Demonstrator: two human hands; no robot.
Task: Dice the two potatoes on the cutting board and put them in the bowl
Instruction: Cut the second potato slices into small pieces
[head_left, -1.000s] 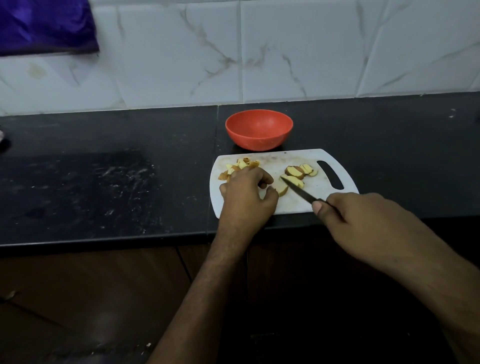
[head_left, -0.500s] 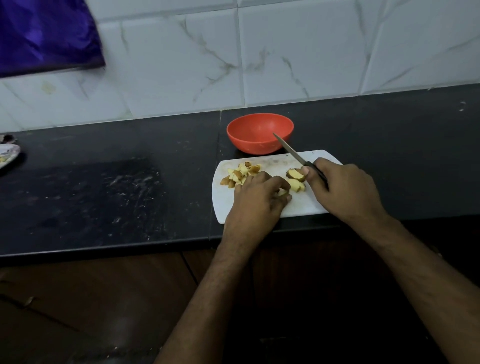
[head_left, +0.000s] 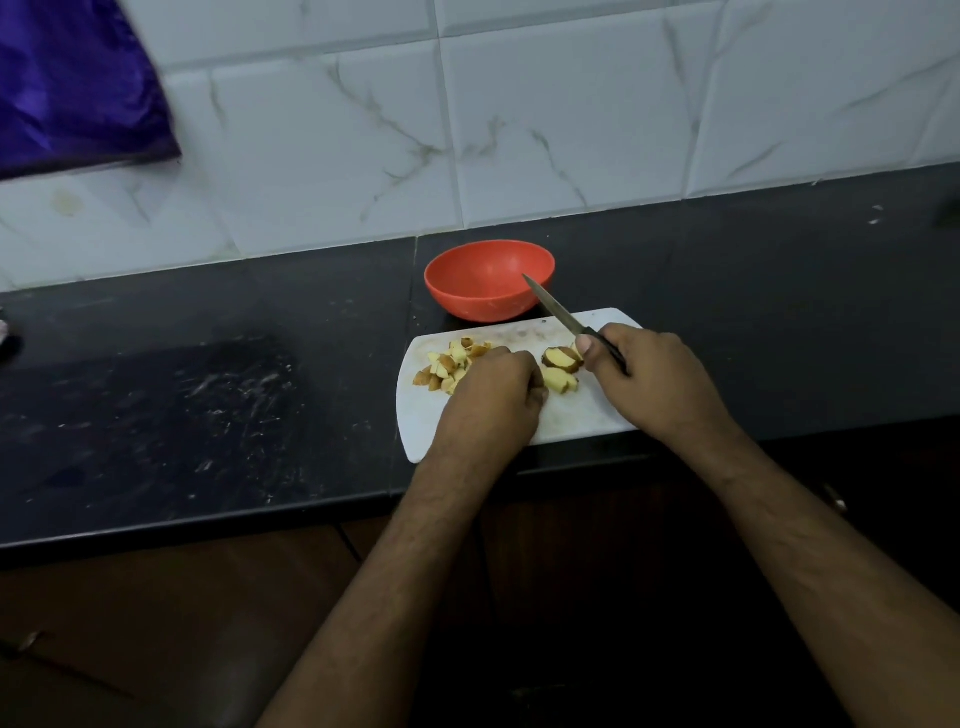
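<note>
Since 1 second earlier, the right hand (head_left: 657, 382) had swung the knife (head_left: 563, 317) off the cutting board (head_left: 571, 415), its fingers wrapped round the handle and the tip raised toward the empty red bowl (head_left: 488, 280). The left hand (head_left: 493, 395) lay curled on the board between the diced pile (head_left: 449, 364) and 2 uncut potato slices (head_left: 561, 369); whether it held anything could not be told. Dicing seemed midway, and next the blade needed lowering squarely onto those slices.

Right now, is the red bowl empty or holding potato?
Empty: the red bowl shows only bare inner wall; the diced pieces lie on the cutting board.
</note>
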